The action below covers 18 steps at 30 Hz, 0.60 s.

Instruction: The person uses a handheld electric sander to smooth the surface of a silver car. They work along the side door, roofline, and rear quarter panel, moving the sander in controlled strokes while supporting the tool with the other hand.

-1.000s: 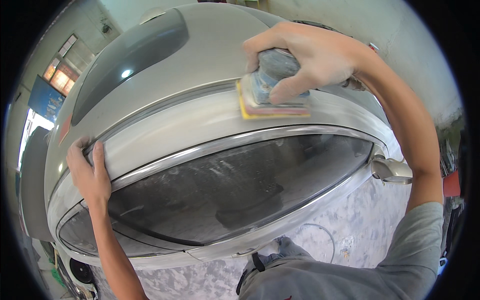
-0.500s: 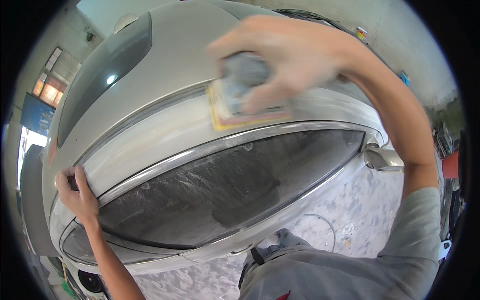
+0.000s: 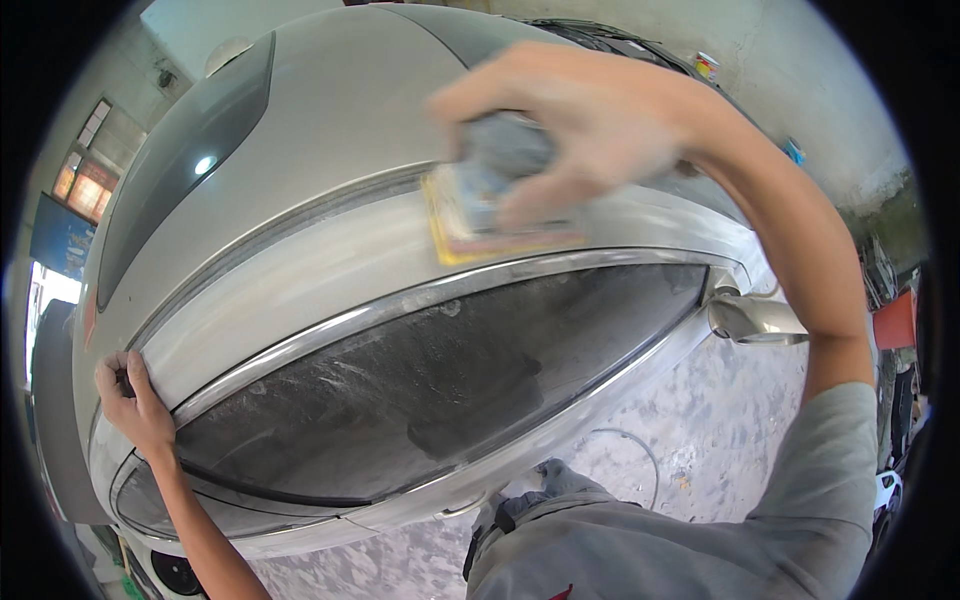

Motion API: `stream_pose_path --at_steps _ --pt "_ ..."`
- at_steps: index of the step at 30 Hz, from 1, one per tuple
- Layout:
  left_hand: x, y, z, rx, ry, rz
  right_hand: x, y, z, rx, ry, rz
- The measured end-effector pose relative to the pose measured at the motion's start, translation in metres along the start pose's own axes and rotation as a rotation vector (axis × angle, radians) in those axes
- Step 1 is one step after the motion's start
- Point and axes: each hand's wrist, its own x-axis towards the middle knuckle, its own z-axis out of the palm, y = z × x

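My right hand (image 3: 592, 125), blurred by motion, grips a sander (image 3: 508, 143) with a dark grey rounded top and a flat, yellow-edged pad. The pad lies against the whitish, dulled side strip of the car roof (image 3: 300, 268), just above the chrome window trim. At the strip's far left end, my left hand (image 3: 140, 408) rests on the bodywork with curled fingers. A dark spot shows between its thumb and fingers; I cannot make out whether that is a thing or a gap. Below the trim, the dark side window (image 3: 400, 385) carries pale dust and streaks.
A side mirror (image 3: 750, 315) juts out at the right. A thin hose (image 3: 652, 470) curves over the blotchy pale floor (image 3: 690, 430). By the right wall stands a red container (image 3: 895, 322). A dark rear window (image 3: 190, 170) lies at the upper left.
The sander in my right hand has shifted a little to the right along the roof strip. My left hand keeps its place on the car; the whole view has moved slightly.
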Motion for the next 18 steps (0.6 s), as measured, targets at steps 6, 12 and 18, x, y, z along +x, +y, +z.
stream_pose_path --at_steps 6,12,18 --pt "0.0 -0.001 -0.003 0.008 -0.015 0.014 -0.021 0.01 -0.002 0.012 0.044 -0.056" --pt "0.002 -0.001 -0.003 0.017 -0.004 0.066 0.06 -0.027 0.002 0.009 -0.063 0.01" --pt "0.001 -0.004 -0.004 0.015 -0.001 0.05 0.047 -0.026 -0.007 0.083 -0.113 0.066"
